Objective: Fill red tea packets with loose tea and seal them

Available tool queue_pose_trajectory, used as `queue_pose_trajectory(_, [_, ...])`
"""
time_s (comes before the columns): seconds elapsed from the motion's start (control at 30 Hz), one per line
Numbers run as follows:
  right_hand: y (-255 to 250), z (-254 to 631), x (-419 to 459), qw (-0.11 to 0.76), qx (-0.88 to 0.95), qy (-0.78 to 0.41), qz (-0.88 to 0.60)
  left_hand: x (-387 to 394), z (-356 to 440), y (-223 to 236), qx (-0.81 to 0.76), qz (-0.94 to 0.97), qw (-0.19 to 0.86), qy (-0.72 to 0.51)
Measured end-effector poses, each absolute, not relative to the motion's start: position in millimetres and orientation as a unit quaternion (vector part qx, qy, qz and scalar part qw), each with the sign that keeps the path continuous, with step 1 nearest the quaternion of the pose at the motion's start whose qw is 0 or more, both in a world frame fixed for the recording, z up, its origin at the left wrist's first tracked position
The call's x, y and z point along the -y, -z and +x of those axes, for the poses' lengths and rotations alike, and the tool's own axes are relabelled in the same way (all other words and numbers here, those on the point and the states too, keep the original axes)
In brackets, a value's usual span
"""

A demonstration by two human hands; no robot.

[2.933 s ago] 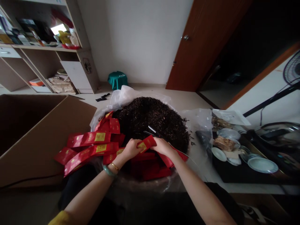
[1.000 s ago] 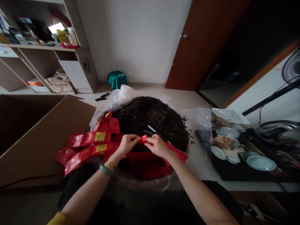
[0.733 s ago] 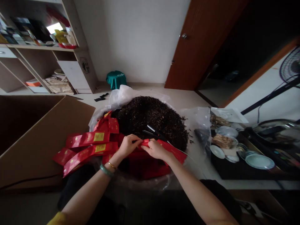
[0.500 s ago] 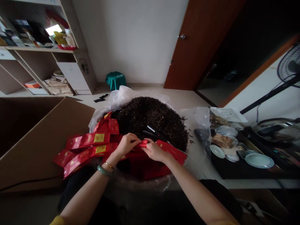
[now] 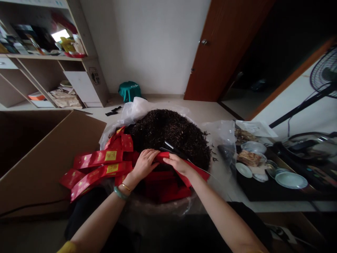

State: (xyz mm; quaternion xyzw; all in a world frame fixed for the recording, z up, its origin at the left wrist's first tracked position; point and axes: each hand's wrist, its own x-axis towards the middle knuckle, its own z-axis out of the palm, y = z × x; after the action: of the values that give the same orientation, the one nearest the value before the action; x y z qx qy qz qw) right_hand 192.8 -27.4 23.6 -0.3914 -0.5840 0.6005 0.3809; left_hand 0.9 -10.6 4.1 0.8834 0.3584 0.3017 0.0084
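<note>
My left hand point(image 5: 144, 163), with a bracelet and a green bangle at its wrist, curls its fingers over one end of a red packet point(image 5: 162, 155). At the packet's other end, my right hand point(image 5: 179, 165) has its fingers laid over it and partly hides it. Just beyond lies a slim black tool point(image 5: 171, 147) like a hair straightener, its two arms apart and a cord trailing right. Behind is a heap of dark dried leaves point(image 5: 168, 123), looking like loose tea, in a clear plastic bag point(image 5: 139, 105). More red packets point(image 5: 98, 158) with yellow labels pile up at left; other red packets point(image 5: 163, 186) lie below my hands.
A large cardboard box point(image 5: 58, 147) stands open at left. To the right, a black tray point(image 5: 250, 193) carries white dishes point(image 5: 291, 180) and plastic bags. A fan point(image 5: 326, 73) rises at far right. A teal covered stool or bin point(image 5: 129, 91) sits by the wall.
Both hands have shifted from pinching the packet close together to lying over it with straighter fingers. The right hand has moved slightly right and up. More of the packet shows between them.
</note>
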Motion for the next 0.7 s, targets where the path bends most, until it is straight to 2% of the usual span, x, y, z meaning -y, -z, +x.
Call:
queue_pose_trajectory(0.2, [-19, 188, 28, 0.404, 0.491, -0.658, -0.403, 17, 5, -7, -0.361, 0.891, -0.053, -0.270])
queue_pose_trajectory(0.33, [-14, 184, 26, 0.408, 0.449, -0.720, -0.336, 23, 8, -11, -0.407, 0.876, -0.091, -0.241])
queue_pose_trajectory(0.7, [-39, 180, 29, 0.345, 0.424, -0.780, -0.303, 18, 6, -3, -0.407, 0.877, -0.056, -0.249])
